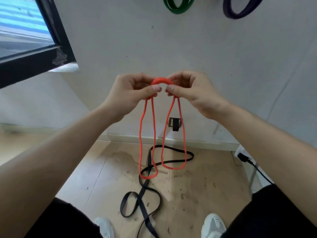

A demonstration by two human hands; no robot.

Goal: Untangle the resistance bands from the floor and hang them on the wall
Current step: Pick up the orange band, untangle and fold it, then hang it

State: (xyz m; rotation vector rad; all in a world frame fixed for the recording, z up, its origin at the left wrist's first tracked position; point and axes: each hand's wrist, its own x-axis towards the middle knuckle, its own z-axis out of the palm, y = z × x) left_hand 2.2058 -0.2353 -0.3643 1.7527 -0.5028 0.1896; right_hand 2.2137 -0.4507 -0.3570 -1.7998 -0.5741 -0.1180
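Observation:
A thin orange resistance band hangs in front of the white wall, doubled into two long loops whose bottoms dangle just above the floor. My left hand pinches the top of the left loop between thumb and fingers. My right hand pinches the top of the right loop, with a short orange arch between the two hands. A black resistance band lies twisted on the wooden floor below. On the wall above hang a green band and a dark purple band, both cut off by the top edge.
A black-framed window fills the upper left. A wall socket with a black plug sits low on the wall. A white power strip with a black cable lies at the right. My two shoes stand at the bottom.

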